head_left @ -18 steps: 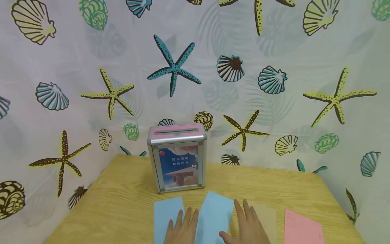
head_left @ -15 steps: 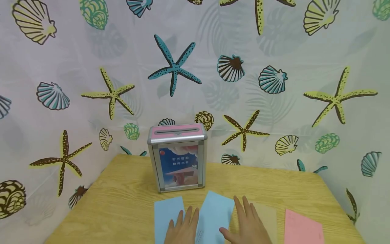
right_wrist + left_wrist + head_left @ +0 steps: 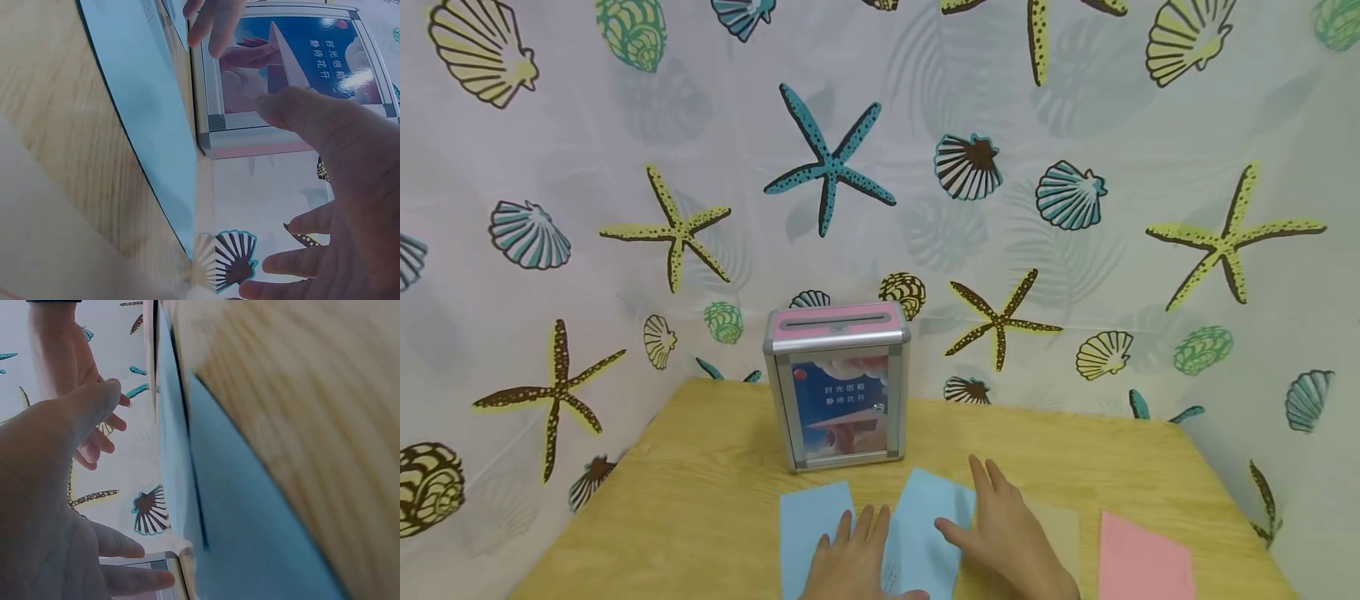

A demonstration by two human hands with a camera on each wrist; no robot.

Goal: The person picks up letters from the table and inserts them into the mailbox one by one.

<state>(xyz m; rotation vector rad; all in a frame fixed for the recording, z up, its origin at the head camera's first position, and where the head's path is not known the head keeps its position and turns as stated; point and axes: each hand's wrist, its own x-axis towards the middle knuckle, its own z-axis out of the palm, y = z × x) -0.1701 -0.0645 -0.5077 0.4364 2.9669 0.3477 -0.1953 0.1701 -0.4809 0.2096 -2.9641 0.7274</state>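
Two light blue paper sheets lie side by side on the wooden table: a left blue sheet [image 3: 805, 529] and a right blue sheet [image 3: 921, 533] with small print near its lower edge. My left hand [image 3: 852, 557] is spread above the gap between them, fingers extended and holding nothing. Over the right blue sheet's right edge and the tan sheet [image 3: 1063, 533] hovers my right hand [image 3: 1011, 533], thumb apart from the fingers, also holding nothing. In the right wrist view, the right hand [image 3: 350, 187] is off the table surface, with the blue sheet [image 3: 144, 119] beside it.
A silver-framed letter box [image 3: 838, 400] with a pink slotted top stands behind the blue sheets. To the right lies a pink sheet [image 3: 1142, 557]. The wooden table [image 3: 647, 517] ends at a curtain [image 3: 880, 108] printed with shells and starfish.
My right hand has shifted slightly up and turned, its fingers leaning left with the thumb over the right blue sheet. The left hand has barely moved; its thumb now shows.
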